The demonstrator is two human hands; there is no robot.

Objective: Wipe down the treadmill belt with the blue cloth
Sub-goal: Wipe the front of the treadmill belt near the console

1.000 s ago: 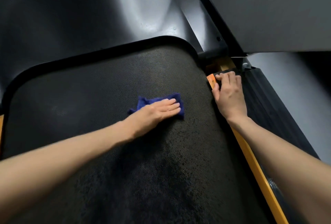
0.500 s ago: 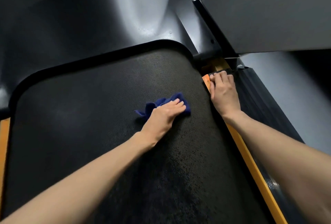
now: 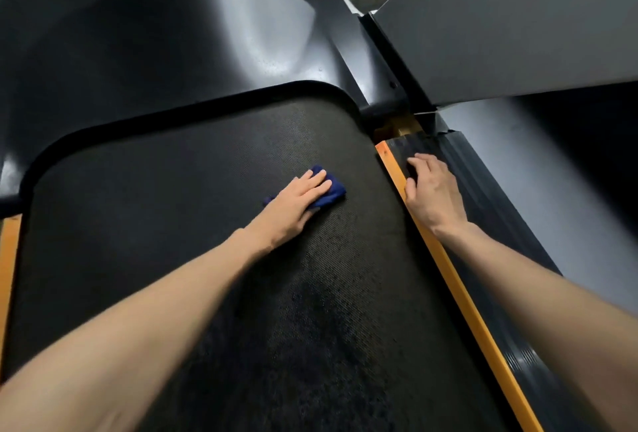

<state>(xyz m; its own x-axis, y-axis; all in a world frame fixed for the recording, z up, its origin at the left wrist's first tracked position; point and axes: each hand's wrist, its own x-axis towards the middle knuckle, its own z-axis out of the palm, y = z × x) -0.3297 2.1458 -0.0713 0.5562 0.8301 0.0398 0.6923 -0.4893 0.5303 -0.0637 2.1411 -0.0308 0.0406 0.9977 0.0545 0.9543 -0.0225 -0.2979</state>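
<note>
one crumpled blue cloth (image 3: 333, 190) on pebbled belt (image 3: 172, 207)

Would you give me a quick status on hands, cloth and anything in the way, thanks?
Left hand flat, pressing blue cloth onto treadmill belt. Right hand resting on side rail, holding nothing. No obstacle seen on belt.

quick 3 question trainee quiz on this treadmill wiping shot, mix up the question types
1. Multiple choice: which hand presses the blue cloth flat on the treadmill belt? A left, B right
2. True or false: the right hand rests on the belt.
3. Fill in: the strip along the belt's right edge is ____.

Key
1. A, the left hand.
2. False, it rests on the black side rail.
3. Orange.
</note>
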